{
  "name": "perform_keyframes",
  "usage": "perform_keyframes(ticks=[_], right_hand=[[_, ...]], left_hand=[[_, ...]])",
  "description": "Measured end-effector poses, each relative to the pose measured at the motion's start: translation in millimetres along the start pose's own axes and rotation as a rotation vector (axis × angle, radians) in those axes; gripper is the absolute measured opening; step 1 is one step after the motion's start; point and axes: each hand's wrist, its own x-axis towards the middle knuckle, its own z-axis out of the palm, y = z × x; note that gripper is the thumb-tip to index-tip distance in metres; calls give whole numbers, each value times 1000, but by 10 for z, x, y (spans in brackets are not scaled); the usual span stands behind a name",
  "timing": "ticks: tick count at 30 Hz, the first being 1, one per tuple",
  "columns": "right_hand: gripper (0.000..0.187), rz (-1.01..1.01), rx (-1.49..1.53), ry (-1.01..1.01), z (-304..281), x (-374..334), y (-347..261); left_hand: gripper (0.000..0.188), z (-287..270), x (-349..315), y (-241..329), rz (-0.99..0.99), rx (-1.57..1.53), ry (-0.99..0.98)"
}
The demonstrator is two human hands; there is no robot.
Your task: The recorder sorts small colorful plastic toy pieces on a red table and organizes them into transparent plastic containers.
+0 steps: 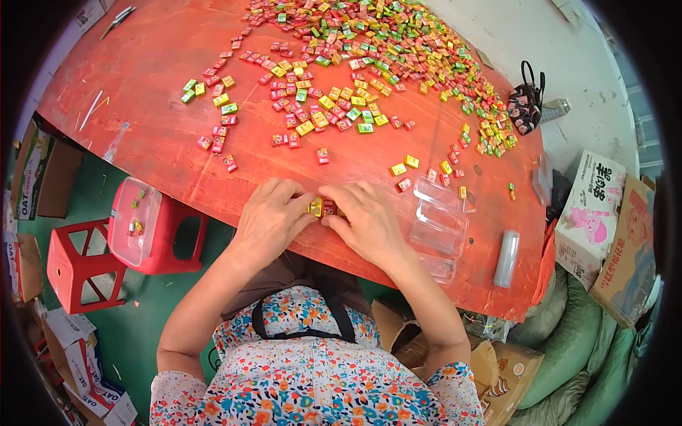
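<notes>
1. Head view, hands: the left hand (268, 216) and the right hand (366, 216) meet at the near edge of the red counter (156, 64). Their fingers (302, 206) are curled in and pinch a short row of small wrapped candies (317, 207), yellow and red, between them; the row lies on the counter just at the fingertips.
2. Head view, counter: a wide scatter of loose candies (355, 50) in red, yellow and green covers the far half, thinning toward the hands. Just beside the right hand lie clear plastic trays (440, 213), and farther right a clear plastic tube (506, 258).
3. Head view, surroundings: a dark patterned bag (526, 103) sits at the counter's right rim. On the green floor to the left stand two red stools (74, 266), one bearing a clear lidded box (135, 220). Cardboard cartons (604, 213) stand at the right.
</notes>
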Motion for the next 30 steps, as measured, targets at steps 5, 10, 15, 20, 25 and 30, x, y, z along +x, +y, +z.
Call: perform_keyframes(ticks=[5,10,15,20,25,30], right_hand=[[46,-31,-19,126,-67,-6,11],[40,66,-37,24,-68,-128,143],[33,101,-59,55,-43,-151,87],[34,129,-26,22,-81,-139,61],[35,137,71,34,-260,-122,203],[37,314,-79,102,-460,252,765]], left_hand=[[28,-18,-3,1,-2,-2,2],[27,32,38,49,5,-17,-4],[29,-1,12,54,-29,30,-5],[31,-28,106,198,-14,44,61],[29,111,85,134,56,88,43],[27,196,25,100,62,77,85]])
